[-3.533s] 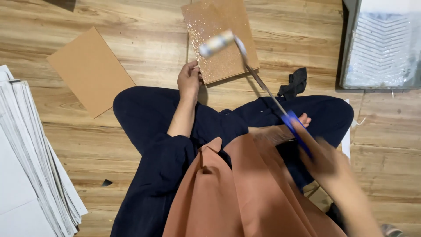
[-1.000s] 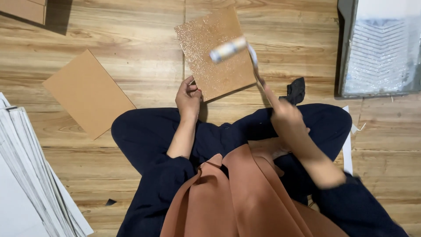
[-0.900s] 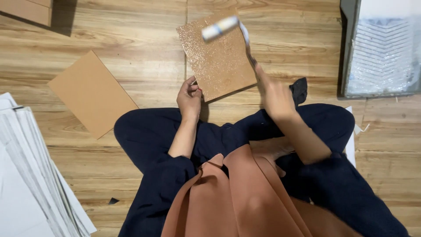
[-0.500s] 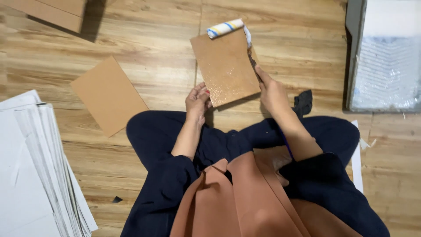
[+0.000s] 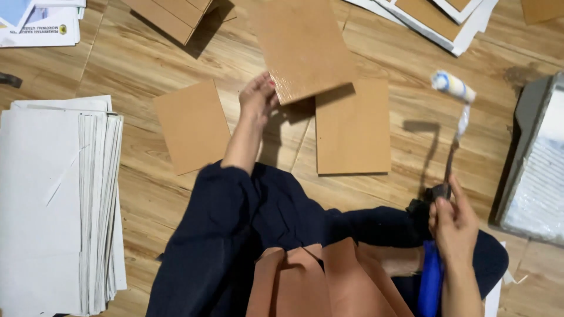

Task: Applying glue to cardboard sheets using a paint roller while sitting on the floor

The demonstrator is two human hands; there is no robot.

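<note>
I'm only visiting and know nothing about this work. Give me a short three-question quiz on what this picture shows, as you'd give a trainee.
1. True or false: the left hand holds a brown board lifted off the floor.
2. What does the right hand hold? A) scissors B) a paint roller C) a brush
3. Fill in: the paper stack lies on the person's ____ side.

Key:
1. True. The board is tilted and raised, gripped at its lower corner.
2. B. The roller has a blue handle, and its head points up and away towards the grey tray.
3. Left.
</note>
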